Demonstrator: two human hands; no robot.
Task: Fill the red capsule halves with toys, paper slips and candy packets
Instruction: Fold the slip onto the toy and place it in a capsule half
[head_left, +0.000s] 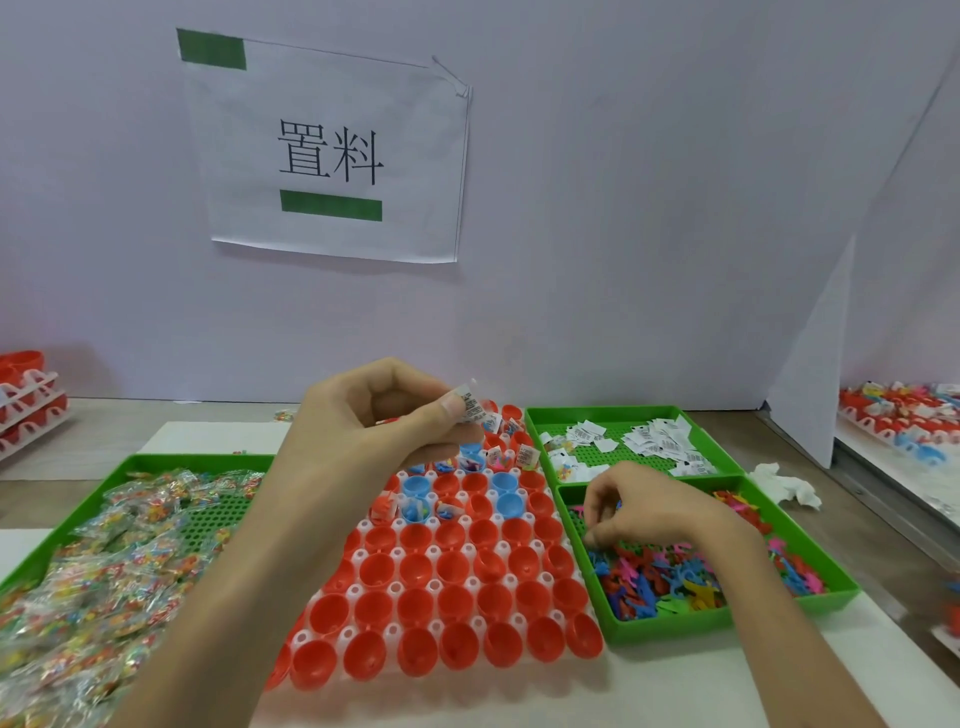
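Pinching one slip (470, 408) between thumb and forefinger, the left hand (374, 415) is hovering, wrist bent, over the far rows of one white rack (396, 588). The rack is holding dozens of red halves (415, 566), too many to count surely, with at least four blue halves (415, 486) among them. Those carrying slips and toys are clustering in the far rows. The right hand (654, 512) is reaching down into the toy tray (727, 621), fingers curled into the heap of toys (665, 577); whether they are gripping one cannot be told. The two hands are working well apart. Three green trays are flanking the rack: one with candy packets (104, 561) on the left, one with loose slips (660, 439) at far right, and the toy tray nearer. One sign (332, 150) is hanging on the wall behind, and one crumpled tissue (789, 486) is lying just beside the right-hand trays.
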